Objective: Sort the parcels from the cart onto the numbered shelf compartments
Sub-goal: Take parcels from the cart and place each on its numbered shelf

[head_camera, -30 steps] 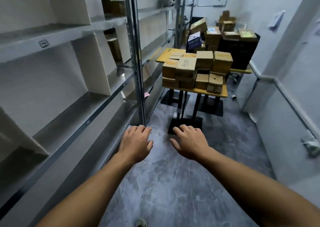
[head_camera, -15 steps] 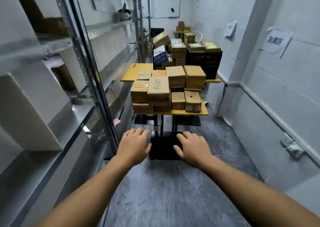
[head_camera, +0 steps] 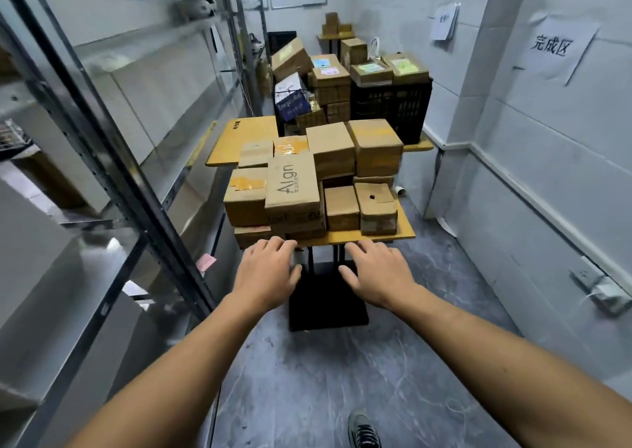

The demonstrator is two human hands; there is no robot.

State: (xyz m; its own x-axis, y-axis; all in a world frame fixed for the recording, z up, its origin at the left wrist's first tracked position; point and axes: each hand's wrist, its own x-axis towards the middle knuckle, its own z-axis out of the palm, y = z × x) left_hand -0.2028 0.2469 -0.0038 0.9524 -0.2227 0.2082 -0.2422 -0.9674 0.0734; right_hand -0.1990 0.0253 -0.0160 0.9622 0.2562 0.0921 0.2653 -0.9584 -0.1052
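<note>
I am looking down a narrow room with pale walls and a grey marbled floor (head_camera: 307, 379); metal shelving (head_camera: 113, 146) runs along the left, blurred, and I cannot read any compartment numbers on it or say what its bays hold. Straight ahead stands the cart (head_camera: 407, 230), a yellow top on a black base, stacked with brown parcels; the one marked "Align" (head_camera: 292, 184) lies on top of the near left pile, with smaller boxes (head_camera: 342, 208) to its right. Behind it a black crate (head_camera: 390, 105) and more cartons fill the far corner; a paper sign (head_camera: 557, 49) hangs on the right wall.

The left hand (head_camera: 265, 273) and the right hand (head_camera: 376, 273) are stretched out palm down just short of the cart's near edge, fingers loosely spread and holding nothing; the left fingertips reach the edge of the lowest parcel, though I cannot tell whether they touch it.

As I judge it, most of the sorting lies ahead; the cart is piled several layers deep, neither hand has a parcel, and none is on its way to the shelving. The step in hand looks like picking the first box within reach, probably from the near row; after that comes reading its label and finding the matching bay on the left.
</note>
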